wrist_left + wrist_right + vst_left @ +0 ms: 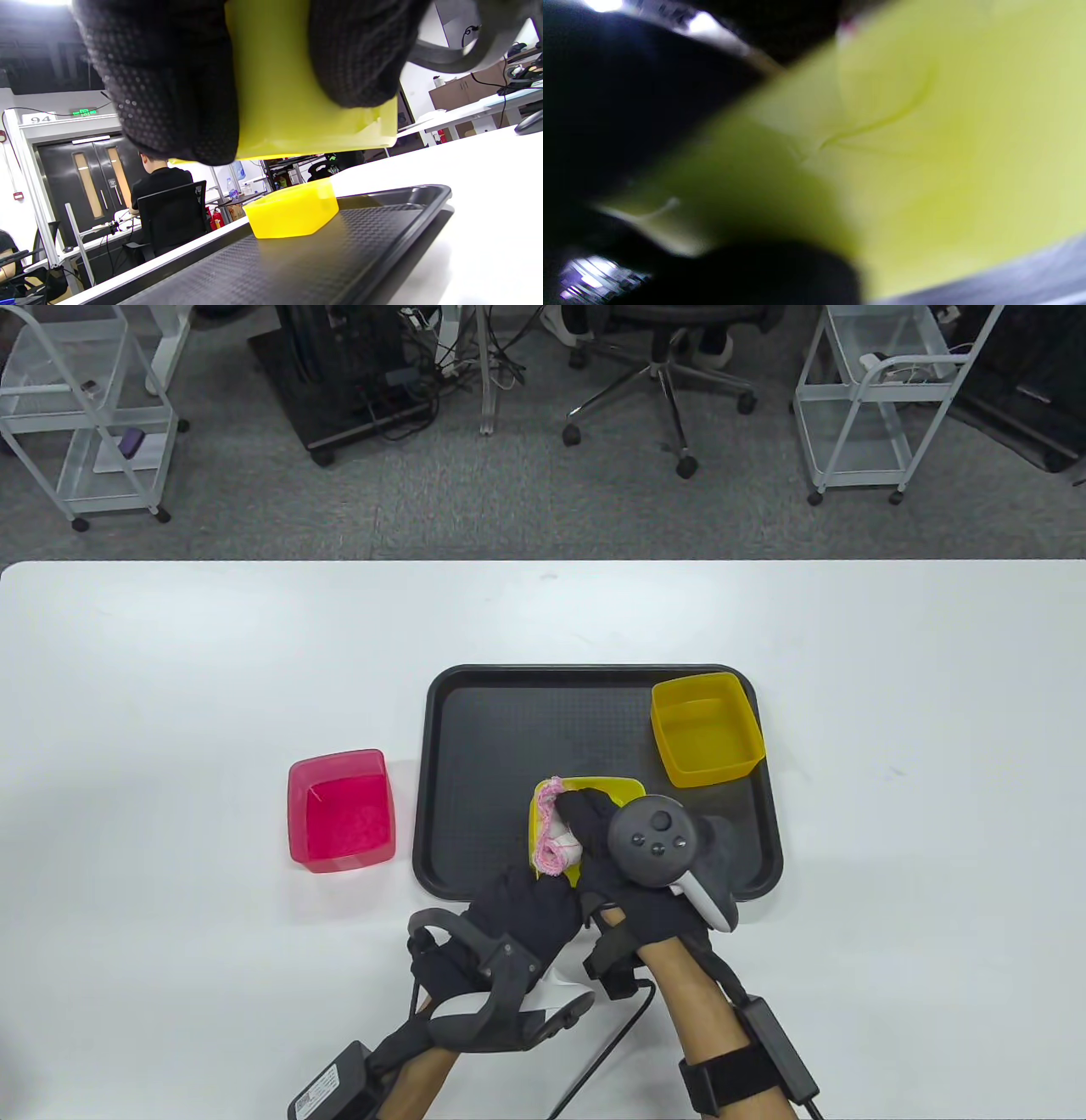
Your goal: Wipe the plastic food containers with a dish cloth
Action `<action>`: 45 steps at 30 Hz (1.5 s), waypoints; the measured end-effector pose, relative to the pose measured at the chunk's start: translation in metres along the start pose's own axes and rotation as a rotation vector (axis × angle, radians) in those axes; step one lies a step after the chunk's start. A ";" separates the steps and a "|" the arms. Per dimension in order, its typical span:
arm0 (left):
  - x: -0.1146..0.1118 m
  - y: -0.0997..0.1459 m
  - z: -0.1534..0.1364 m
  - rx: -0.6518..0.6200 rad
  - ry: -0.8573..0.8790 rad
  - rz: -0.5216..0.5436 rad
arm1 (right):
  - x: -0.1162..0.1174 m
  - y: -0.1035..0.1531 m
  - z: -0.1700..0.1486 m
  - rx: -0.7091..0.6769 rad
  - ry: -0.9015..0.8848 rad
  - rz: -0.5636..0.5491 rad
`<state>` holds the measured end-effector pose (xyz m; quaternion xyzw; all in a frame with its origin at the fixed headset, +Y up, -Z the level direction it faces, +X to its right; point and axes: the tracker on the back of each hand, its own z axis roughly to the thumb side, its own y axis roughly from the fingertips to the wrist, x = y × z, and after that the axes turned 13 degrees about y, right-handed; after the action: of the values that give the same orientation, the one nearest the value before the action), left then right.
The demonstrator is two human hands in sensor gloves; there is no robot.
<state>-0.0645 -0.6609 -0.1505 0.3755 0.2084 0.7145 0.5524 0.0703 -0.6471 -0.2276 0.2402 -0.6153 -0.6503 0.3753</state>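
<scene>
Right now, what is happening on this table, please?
A person in black gloves is wiping a lime container above the black tray. The left hand holds the container, lifted off the tray, and the right hand presses a pink cloth into it. A yellow container stands in the tray's far right corner. A pink container stands on the table, left of the tray.

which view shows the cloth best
The table view: the pink cloth sits rolled under the right hand, inside the lime container. The left wrist view shows only that container's outside, no cloth. The right wrist view is a yellow-green blur.
</scene>
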 end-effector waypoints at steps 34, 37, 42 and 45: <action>0.003 0.005 -0.013 -0.006 -0.009 0.038 | 0.010 -0.010 0.003 0.115 -0.102 0.001; 0.004 0.005 -0.018 0.004 0.006 0.050 | 0.013 -0.009 0.001 0.083 -0.253 0.126; 0.003 0.008 -0.032 -0.016 -0.016 0.057 | 0.012 -0.006 -0.005 0.044 -0.193 0.214; 0.000 0.010 -0.038 -0.026 -0.021 0.030 | 0.014 -0.002 0.004 0.011 -0.029 0.222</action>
<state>-0.0996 -0.6591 -0.1671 0.3788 0.1876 0.7213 0.5486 0.0585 -0.6556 -0.2271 0.1631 -0.6472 -0.6046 0.4348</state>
